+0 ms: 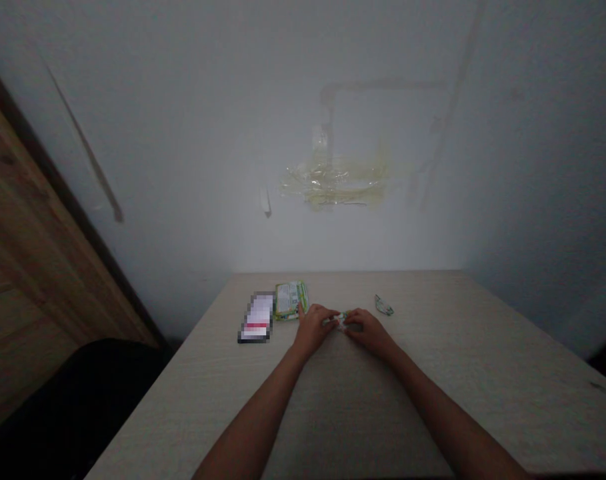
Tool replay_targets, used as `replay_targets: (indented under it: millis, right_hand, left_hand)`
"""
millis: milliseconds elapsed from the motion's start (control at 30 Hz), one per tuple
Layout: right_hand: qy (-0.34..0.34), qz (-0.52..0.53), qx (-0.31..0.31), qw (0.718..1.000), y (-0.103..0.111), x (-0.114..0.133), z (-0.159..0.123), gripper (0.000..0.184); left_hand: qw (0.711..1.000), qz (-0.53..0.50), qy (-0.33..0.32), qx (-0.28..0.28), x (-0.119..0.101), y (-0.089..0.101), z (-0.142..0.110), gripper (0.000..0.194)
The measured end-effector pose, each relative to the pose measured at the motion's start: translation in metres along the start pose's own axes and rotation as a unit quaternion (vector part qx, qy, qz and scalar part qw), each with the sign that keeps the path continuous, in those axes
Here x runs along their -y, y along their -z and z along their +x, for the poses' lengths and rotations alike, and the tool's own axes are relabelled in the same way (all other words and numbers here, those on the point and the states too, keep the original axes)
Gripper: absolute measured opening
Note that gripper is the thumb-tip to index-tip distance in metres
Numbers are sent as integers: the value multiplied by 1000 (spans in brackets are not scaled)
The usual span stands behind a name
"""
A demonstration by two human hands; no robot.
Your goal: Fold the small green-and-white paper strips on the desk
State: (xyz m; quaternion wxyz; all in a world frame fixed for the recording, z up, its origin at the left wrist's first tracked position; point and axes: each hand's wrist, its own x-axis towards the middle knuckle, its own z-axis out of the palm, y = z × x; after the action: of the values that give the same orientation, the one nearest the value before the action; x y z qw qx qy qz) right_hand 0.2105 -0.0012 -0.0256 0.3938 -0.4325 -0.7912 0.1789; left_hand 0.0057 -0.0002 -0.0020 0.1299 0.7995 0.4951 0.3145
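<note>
Your left hand (311,330) and right hand (369,332) meet near the far edge of the worktop (487,373), each grip pinching a small crumpled green-and-white wrapper piece (341,321) between the fingertips, so that the piece sits between your hands, partly hidden. Your left hand is just beside a green-and-white printed packet (291,299), with one finger reaching to the packet's edge. Further left lies a flat dark-edged item (256,318), too pixelated to identify. A small torn scrap (383,305) lies to the right, apart from your right hand. The pale worktop stands against a grey plaster wall (383,80) marked with yellowed tape residue (335,180), and a wooden panel (27,233) runs along the left.
</note>
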Motion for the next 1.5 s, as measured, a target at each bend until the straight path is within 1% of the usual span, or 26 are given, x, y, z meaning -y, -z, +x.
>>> replay_targets:
  millis: [200,300,500,733,833,1100,1300,1500]
  right_hand:
    - [-7,-5,4,1000,0,-2,1,14]
    - [-7,-10,3,1000,-2,-2,1,15]
    - [-7,-16,-1,1000,-1,4,1,14]
    - [-20,-5,3,1000,1,4,1,15]
    - [-22,-2,8,1000,1,3,1,16]
    - [-24,8,15,1000,1,4,1,19]
    - [-23,5,15,1000,3,5,0,18]
    - [-20,-1,17,1000,3,5,1,19]
  left_hand:
    - [998,51,-20,-42,-6,-4,0,15]
    - [996,69,-32,-46,-8,-4,-1,11]
    - [996,73,-31,-38,-4,-5,-3,16]
    - [994,101,-23,17,-5,-4,-5,21]
    - [992,121,-17,30,-6,-3,-7,24]
    - [992,121,-5,29,-2,-5,-8,22]
    - [995,89,15,36,0,-6,-6,23]
    - [997,68,29,13,-1,-6,-7,22]
